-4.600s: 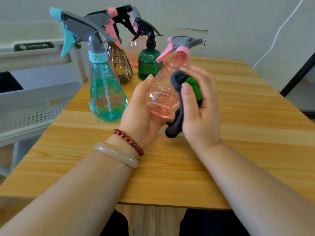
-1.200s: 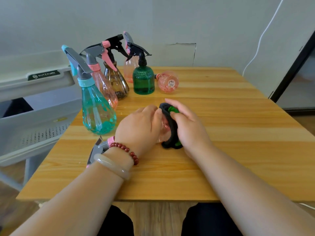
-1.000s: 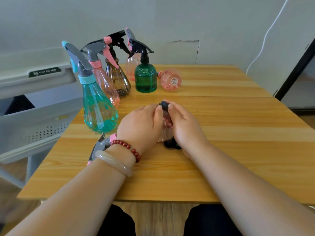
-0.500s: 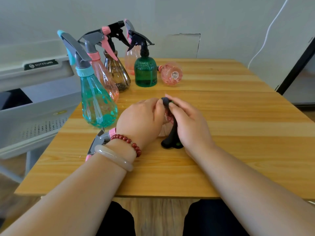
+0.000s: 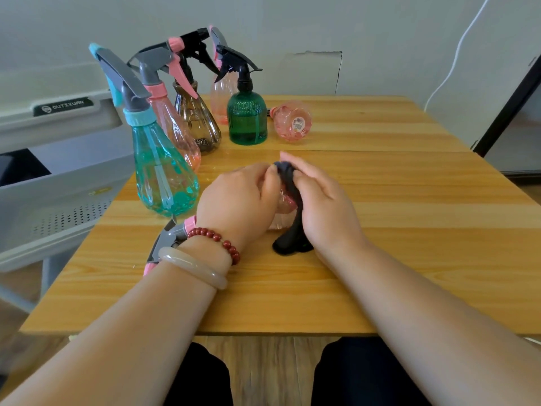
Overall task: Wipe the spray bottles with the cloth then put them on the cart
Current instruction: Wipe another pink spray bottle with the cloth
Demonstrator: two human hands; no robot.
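My left hand [image 5: 237, 200] grips a clear pink spray bottle [image 5: 283, 204] lying low over the table, its grey and pink trigger head [image 5: 167, 241] pointing back toward me under my wrist. My right hand [image 5: 325, 203] presses a dark cloth [image 5: 292, 221] against the bottle's base; the cloth's tail hangs onto the table. Most of the bottle is hidden by both hands. The grey cart [image 5: 58, 177] stands at the left of the table.
Several spray bottles stand at the table's back left: teal [image 5: 162, 174], pink [image 5: 175, 127], brown [image 5: 199, 118], green [image 5: 247, 115], and another pink one behind. A pink bottle body [image 5: 292, 120] lies on its side. A white cable [image 5: 456, 54] hangs on the wall.
The bottle went from held upright in the air to laid low with its base forward. Over the last second my right hand has rubbed the cloth across the base; its green side is now hidden.
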